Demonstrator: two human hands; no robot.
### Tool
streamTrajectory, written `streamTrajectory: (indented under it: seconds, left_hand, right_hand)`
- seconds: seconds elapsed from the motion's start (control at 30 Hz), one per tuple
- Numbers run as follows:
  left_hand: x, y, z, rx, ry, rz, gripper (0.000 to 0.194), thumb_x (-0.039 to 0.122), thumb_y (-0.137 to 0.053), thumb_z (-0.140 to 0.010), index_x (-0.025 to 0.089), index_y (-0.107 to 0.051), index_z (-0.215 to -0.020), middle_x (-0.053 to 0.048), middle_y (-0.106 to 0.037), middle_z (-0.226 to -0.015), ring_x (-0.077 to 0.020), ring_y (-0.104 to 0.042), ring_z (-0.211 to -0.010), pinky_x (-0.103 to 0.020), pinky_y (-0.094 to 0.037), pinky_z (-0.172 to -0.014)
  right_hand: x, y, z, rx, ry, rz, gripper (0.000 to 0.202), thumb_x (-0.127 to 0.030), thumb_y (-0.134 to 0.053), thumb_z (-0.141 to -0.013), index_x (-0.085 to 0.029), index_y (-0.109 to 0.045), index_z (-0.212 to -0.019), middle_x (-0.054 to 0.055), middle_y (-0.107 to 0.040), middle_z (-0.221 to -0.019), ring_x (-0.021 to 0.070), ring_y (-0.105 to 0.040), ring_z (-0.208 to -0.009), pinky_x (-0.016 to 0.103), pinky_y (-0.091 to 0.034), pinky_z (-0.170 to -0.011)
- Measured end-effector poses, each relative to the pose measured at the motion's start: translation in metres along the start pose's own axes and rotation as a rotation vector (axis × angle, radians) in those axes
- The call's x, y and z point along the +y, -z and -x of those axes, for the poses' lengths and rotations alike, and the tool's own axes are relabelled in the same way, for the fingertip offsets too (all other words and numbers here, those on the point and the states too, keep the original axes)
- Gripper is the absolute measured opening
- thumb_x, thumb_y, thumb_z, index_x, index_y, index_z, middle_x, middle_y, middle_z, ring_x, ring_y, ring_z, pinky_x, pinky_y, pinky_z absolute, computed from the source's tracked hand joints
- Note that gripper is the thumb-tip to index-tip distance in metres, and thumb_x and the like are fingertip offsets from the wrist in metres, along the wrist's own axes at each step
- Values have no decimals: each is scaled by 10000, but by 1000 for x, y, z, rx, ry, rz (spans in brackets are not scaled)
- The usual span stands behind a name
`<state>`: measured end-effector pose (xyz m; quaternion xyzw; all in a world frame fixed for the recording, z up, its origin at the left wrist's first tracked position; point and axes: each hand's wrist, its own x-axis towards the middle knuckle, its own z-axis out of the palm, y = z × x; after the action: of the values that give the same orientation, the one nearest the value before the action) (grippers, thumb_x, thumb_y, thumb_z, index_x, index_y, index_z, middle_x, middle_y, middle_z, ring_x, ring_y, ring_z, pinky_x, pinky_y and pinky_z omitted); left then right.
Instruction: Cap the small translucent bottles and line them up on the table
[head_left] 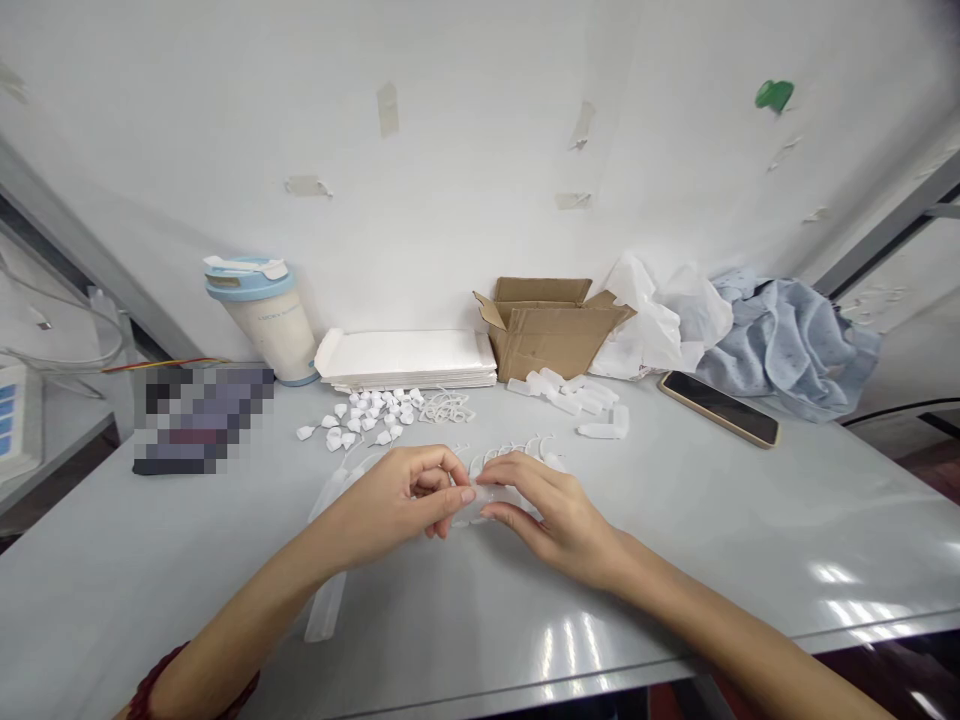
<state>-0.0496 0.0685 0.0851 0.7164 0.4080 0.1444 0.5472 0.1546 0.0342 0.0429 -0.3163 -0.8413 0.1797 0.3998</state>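
In the middle of the table, my right hand (544,505) is curled round a small translucent plastic bottle (508,496), gripping it between thumb and fingers. My left hand (420,495) is closed in a pinch at the bottle's left end; whatever lies between those fingertips is too small to make out. Just behind my hands is a row of thin whitish curved strings (517,449), partly covered by my fingers. Longer translucent strips or sleeves (326,608) lie under and beside my left forearm.
Several white caps (367,412) and a heap of pale loops (447,406) lie beyond my hands. More translucent bottles (562,390) are near an open cardboard box (555,335). Around them are white boards (409,355), a tumbler (262,320), a phone (720,408) and blue cloth (787,345).
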Motion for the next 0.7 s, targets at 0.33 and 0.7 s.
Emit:
streamTrajectory:
  seconds: [0.33,0.7]
  left_hand:
    - [0,0,1,-28,15,-16,193,399,-541,-847,209,-578,-863,31,-624,-682,-143,-586,-679,-257,-421,-631]
    - [0,0,1,-47,6,-11,170,364,-569,-834,197,-599,-845,33,-609,-673,-133,-570,-653,-241,-413,-607]
  right_hand:
    - [-2,-2,3,-35,19,6,229,-146,-499,-916,-157,-508,-1145,108,-611,-977,182,-598,-893,311,-535,-756]
    - [-4,-3,3,-53,38,57,253,-169,-485,-927,-143,-512,-1177,132,-612,-1006,200,-601,-924,342,-558,-769]
